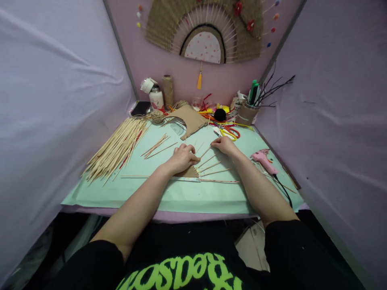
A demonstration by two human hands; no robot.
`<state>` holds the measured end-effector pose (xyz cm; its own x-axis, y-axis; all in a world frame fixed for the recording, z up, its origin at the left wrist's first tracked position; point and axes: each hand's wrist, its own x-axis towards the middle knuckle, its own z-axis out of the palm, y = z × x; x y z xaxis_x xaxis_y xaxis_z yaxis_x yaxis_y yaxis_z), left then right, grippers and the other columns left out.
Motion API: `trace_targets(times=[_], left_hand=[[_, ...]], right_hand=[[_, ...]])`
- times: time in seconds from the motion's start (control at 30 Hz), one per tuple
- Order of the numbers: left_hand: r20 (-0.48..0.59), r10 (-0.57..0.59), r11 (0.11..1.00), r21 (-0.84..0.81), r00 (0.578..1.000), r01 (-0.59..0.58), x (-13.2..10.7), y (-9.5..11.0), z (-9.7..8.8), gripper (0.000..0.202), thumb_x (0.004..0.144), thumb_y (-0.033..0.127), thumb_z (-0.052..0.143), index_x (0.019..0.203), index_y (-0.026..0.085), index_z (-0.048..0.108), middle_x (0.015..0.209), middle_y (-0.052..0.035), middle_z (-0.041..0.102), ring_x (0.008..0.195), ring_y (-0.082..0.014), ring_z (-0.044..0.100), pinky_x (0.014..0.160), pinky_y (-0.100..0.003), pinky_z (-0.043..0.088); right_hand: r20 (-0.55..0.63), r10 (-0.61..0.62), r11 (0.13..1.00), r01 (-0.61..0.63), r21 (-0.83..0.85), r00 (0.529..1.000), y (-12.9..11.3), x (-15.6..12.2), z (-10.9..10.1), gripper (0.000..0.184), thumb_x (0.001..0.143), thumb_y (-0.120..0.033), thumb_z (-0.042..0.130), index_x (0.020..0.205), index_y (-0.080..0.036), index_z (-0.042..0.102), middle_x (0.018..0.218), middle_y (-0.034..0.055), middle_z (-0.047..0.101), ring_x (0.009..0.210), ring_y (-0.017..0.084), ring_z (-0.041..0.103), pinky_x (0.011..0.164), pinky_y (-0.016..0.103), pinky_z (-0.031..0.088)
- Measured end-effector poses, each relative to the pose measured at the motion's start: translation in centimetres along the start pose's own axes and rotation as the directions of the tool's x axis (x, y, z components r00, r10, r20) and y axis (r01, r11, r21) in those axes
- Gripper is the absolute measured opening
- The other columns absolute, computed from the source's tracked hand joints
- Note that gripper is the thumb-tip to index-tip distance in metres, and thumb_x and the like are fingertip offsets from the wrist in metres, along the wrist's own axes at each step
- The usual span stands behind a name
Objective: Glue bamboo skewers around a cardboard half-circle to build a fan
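My right hand (224, 146) pinches the outer end of a thin bamboo stick (206, 152). At that stick's inner end, my left hand (184, 158) has its fingers curled and pressed down together. Under the left hand lies a piece of brown cardboard (188, 173), mostly covered by it. Several more bamboo sticks (210, 165) fan out from the cardboard's edge towards the right. Along its straight near side runs a pale strip (186, 179), with a stick reaching out at either end.
A big pile of bamboo sticks (116, 149) lies left, with a few loose ones (155, 146) beside it. Cut cardboard (192, 119), scissors (229, 133) and twine (157, 117) are at the back. Right is a pink glue gun (265, 161) with its cord. A decorated fan (204, 36) hangs behind.
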<state>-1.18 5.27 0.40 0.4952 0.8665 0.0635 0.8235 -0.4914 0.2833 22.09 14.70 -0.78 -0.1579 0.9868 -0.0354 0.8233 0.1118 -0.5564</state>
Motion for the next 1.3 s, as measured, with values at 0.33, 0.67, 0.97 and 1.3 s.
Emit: trace_targets(times=[0.33, 0.67, 0.97, 1.3], left_hand=[[-0.012, 0.010, 1.000, 0.023, 1.000, -0.010, -0.07, 0.28, -0.05, 0.023, 0.094, 0.034, 0.057, 0.102, 0.038, 0.078, 0.117, -0.0053, 0.059, 0.110, -0.0269, 0.043, 0.087, -0.041, 0.032], [-0.021, 0.010, 1.000, 0.019, 1.000, -0.010, -0.08, 0.44, -0.04, 0.023, 0.095, 0.035, 0.056, 0.100, 0.036, 0.078, 0.116, -0.0061, 0.059, 0.110, -0.0281, 0.043, 0.087, -0.042, 0.032], [-0.020, 0.012, 1.000, 0.028, 1.000, -0.011, -0.13, 0.40, 0.02, 0.024, 0.095, 0.035, 0.056, 0.100, 0.037, 0.078, 0.115, -0.0064, 0.060, 0.110, -0.0280, 0.042, 0.087, -0.042, 0.032], [-0.038, 0.020, 1.000, 0.025, 0.999, -0.019, -0.10, 0.26, 0.23, 0.025, 0.096, 0.038, 0.054, 0.101, 0.038, 0.078, 0.115, -0.0065, 0.060, 0.109, -0.0274, 0.043, 0.087, -0.042, 0.033]], right_hand=[[-0.013, -0.007, 1.000, 0.007, 0.029, 1.000, -0.14, -0.13, 0.06, 0.022, 0.082, -0.026, 0.064, 0.094, -0.019, 0.080, 0.091, 0.0040, 0.078, 0.088, 0.019, 0.067, 0.074, 0.024, 0.047], [-0.009, -0.010, 0.999, 0.010, 0.040, 1.000, -0.14, -0.14, 0.01, 0.022, 0.082, -0.026, 0.064, 0.094, -0.018, 0.081, 0.091, 0.0049, 0.078, 0.087, 0.019, 0.067, 0.073, 0.024, 0.046], [-0.007, -0.018, 0.998, 0.018, 0.053, 1.000, -0.23, -0.30, -0.12, 0.021, 0.083, -0.025, 0.064, 0.094, -0.017, 0.080, 0.092, 0.0054, 0.078, 0.088, 0.018, 0.067, 0.073, 0.024, 0.046], [-0.008, -0.010, 0.999, 0.011, 0.053, 1.000, -0.09, -0.23, -0.05, 0.021, 0.082, -0.026, 0.064, 0.093, -0.018, 0.080, 0.090, 0.0048, 0.078, 0.087, 0.019, 0.067, 0.075, 0.025, 0.047]])
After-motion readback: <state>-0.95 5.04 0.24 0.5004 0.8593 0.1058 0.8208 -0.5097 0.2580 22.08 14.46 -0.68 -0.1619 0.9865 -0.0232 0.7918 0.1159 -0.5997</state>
